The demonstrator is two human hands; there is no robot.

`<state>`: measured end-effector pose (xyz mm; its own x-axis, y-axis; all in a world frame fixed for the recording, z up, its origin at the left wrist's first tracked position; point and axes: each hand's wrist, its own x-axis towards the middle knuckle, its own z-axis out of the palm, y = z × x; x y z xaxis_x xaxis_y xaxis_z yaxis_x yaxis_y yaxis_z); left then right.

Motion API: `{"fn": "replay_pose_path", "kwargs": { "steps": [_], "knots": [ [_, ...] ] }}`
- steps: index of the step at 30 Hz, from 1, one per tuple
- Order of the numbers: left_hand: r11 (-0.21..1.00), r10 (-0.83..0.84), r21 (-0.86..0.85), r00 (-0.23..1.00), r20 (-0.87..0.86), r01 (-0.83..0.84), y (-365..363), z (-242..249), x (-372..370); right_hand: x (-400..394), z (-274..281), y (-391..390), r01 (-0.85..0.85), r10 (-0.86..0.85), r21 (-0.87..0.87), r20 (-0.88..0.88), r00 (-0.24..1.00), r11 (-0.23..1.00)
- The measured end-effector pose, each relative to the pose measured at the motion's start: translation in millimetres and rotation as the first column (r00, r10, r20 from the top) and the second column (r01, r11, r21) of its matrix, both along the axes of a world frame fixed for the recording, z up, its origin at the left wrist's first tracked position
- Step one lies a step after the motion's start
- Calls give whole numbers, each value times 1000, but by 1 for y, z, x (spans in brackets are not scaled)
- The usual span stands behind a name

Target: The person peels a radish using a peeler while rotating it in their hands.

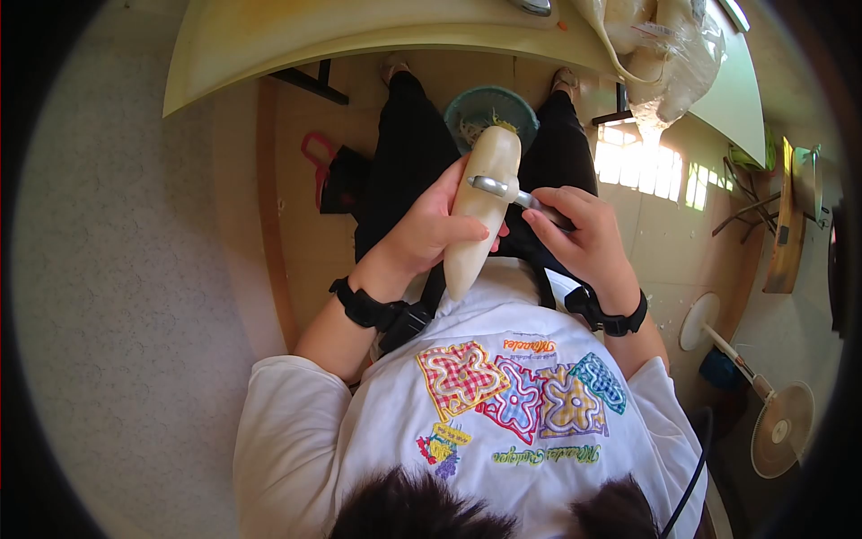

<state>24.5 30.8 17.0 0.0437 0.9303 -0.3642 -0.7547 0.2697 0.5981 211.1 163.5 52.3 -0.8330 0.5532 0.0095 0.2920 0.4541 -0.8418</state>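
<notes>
A large white radish (489, 171) lies lengthwise in my left hand (440, 220), its thick end pointing away from me and its tapered tip toward my shirt. My left fingers wrap round its middle. My right hand (579, 229) grips the handle of a metal peeler (492, 186), whose head rests across the radish's upper side. Beyond the thick end, between my legs, a blue-green basin (458, 106) on the floor holds pale and greenish scraps.
A pale table (359, 36) spans the far side, with a plastic bag of white radishes (669, 63) at its right. A red-handled black bag (346, 180) is on the floor at left. A fan (781, 429) and folding furniture stand at right.
</notes>
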Motion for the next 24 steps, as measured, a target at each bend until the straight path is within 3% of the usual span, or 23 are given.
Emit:
{"fn": "replay_pose_path", "kwargs": {
  "steps": [7, 9, 24],
  "knots": [
    [1000, 7, -8, 1000, -11, -7, -1, 1, 1, 1, -1, -2, -87, 87, 45, 6, 996, 995],
    [1000, -3, -5, 1000, -6, 3, -2, 0, 0, -1, -3, -3, -24, 26, 109, -21, 999, 994],
    [999, -32, -7, 998, -47, 31, -4, 5, 2, 0, -7, 0, 41, -39, 137, -19, 999, 990]
  ]
}}
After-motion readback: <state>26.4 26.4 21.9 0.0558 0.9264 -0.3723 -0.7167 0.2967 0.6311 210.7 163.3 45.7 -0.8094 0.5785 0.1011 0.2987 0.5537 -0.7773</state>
